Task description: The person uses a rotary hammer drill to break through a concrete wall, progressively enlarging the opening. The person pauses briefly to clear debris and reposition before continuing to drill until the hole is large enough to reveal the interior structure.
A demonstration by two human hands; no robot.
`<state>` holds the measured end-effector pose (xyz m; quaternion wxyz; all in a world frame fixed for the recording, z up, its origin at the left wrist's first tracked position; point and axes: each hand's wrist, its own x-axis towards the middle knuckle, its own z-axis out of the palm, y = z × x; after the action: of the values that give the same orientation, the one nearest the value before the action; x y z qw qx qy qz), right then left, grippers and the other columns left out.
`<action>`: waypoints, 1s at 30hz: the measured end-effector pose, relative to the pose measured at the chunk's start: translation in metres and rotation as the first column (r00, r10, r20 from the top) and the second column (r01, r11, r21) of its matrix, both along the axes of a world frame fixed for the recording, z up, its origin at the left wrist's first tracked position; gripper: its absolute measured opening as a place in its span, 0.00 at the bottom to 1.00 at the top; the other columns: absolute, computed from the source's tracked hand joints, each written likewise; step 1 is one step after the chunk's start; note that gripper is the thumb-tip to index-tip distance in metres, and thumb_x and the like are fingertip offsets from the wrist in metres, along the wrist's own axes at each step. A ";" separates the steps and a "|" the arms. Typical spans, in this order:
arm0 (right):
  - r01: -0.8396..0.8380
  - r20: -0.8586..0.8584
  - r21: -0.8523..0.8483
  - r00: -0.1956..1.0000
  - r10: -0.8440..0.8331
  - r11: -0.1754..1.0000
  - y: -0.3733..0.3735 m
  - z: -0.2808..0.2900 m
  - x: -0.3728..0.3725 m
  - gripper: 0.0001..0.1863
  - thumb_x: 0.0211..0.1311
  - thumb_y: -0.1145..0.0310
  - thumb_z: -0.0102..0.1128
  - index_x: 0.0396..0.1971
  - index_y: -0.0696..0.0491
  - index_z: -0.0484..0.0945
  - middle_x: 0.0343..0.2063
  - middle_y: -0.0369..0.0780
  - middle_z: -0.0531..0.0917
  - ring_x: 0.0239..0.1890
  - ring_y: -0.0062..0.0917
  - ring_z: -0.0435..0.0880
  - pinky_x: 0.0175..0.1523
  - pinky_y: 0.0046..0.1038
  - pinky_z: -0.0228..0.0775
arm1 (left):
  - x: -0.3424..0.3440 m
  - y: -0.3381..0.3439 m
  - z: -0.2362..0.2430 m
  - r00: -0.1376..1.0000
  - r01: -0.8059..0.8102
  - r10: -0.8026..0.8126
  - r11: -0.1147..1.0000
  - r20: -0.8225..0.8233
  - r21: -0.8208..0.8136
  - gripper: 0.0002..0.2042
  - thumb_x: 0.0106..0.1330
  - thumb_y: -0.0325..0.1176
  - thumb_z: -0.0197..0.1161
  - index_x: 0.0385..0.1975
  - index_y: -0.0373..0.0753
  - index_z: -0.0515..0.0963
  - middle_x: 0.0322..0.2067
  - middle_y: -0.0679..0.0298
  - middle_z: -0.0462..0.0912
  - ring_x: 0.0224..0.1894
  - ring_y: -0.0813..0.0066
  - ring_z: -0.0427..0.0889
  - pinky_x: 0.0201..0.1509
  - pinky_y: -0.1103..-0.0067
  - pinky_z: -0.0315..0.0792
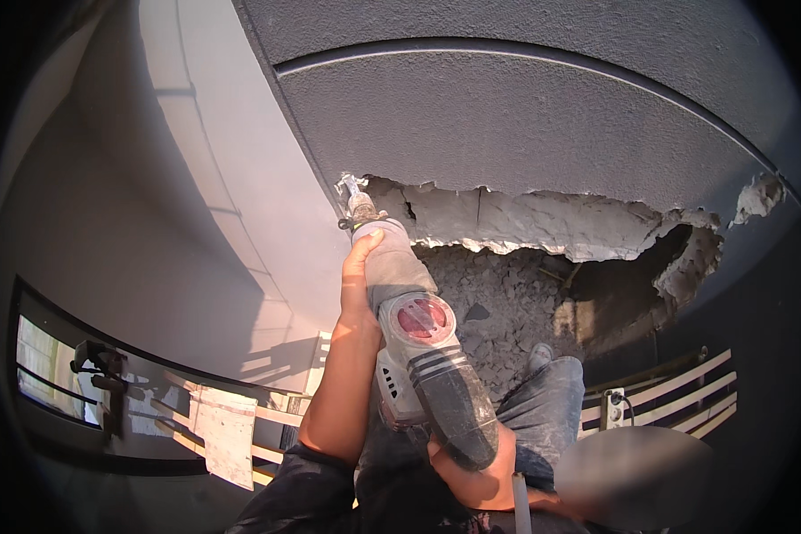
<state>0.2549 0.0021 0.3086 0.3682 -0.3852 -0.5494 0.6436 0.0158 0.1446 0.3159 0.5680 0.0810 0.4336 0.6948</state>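
Observation:
A dusty demolition hammer (400,271) with a grey and black body and a round red cap runs from my waist up toward the wall. My left hand (358,262) wraps round its front barrel, thumb along the top. At the lower end my right hand (485,476) grips the rear handle, its fingers partly hidden. The chisel bit (351,185) meets the dark grey textured wall (489,125) at the left end of a ragged broken edge (543,227), close to the corner with the pale wall (214,160). Whether the tip is sunk in, I cannot tell.
Broken rubble (476,307) lies below the broken edge, near my shoe (540,356). Wooden slats (667,400) and a socket box (616,409) are at the right. A pale board (222,432) rests on slats at the left. A blurred grey shape (636,476) covers the lower right.

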 end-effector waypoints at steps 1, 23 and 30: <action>-0.029 -0.025 -0.062 0.999 0.027 0.998 0.003 -0.007 -0.002 0.17 0.55 0.76 0.72 0.45 0.62 0.81 0.34 0.41 0.88 0.38 0.23 0.88 0.45 0.27 0.79 | -0.007 0.004 -0.009 1.000 0.001 -0.001 1.000 -0.015 0.022 0.25 0.62 0.50 0.69 0.53 0.40 0.78 0.39 0.59 0.84 0.38 0.62 0.86 0.43 0.66 0.83; -0.008 -0.016 0.188 1.000 0.011 0.982 0.013 0.012 -0.042 0.22 0.55 0.71 0.73 0.49 0.63 0.80 0.38 0.46 0.89 0.44 0.28 0.90 0.50 0.31 0.80 | -0.054 0.025 -0.032 0.969 0.173 -0.194 0.975 0.153 0.138 0.26 0.66 0.56 0.62 0.40 0.33 0.78 0.29 0.53 0.83 0.29 0.56 0.81 0.39 0.59 0.80; -0.008 -0.056 0.273 0.998 0.024 0.962 0.032 0.027 -0.038 0.18 0.58 0.73 0.70 0.47 0.63 0.81 0.38 0.45 0.89 0.43 0.25 0.89 0.50 0.30 0.79 | -0.054 0.036 -0.030 0.982 0.105 -0.124 0.985 0.142 0.136 0.27 0.65 0.56 0.64 0.40 0.31 0.75 0.29 0.51 0.81 0.28 0.57 0.80 0.37 0.62 0.79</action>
<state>0.2166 0.0342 0.3358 0.4284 -0.3074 -0.6248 0.5759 -0.0379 0.1809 0.2862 0.6317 0.0896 0.3391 0.6913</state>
